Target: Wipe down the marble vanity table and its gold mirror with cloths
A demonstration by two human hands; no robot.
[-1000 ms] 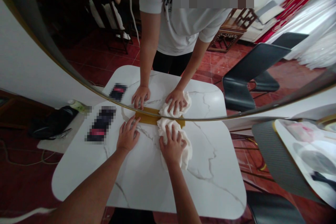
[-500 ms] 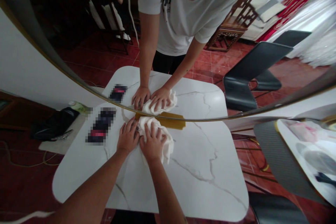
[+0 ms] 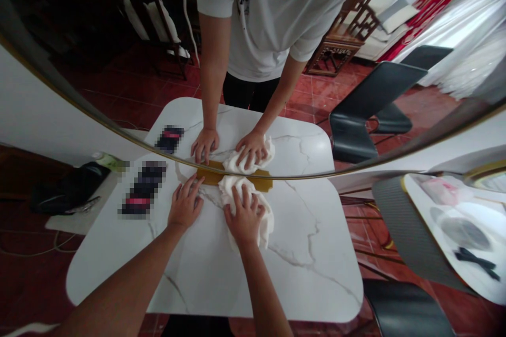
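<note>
A crumpled white cloth [image 3: 265,216] lies on the white marble-patterned table [image 3: 300,274], just in front of a mirror. My right hand [image 3: 244,218] presses down on it, its fingers bent into the folds. To the left, my left hand [image 3: 185,202] rests flat with spread fingers, bare of the cloth, its fingertips by the left end of a gold-coloured plate [image 3: 209,177] under the mirror's lower edge. The cloth covers the middle of that plate.
A large gold-rimmed mirror [image 3: 292,177] arches across the view and reflects me, the table and chairs. At the left lies a blurred dark item [image 3: 144,189]. A black chair [image 3: 403,308] and a second white table [image 3: 435,221] stand at the right.
My right hand has slid right with the cloth, away from my left hand. More of the gold plate's left end shows. The view has shifted slightly.
</note>
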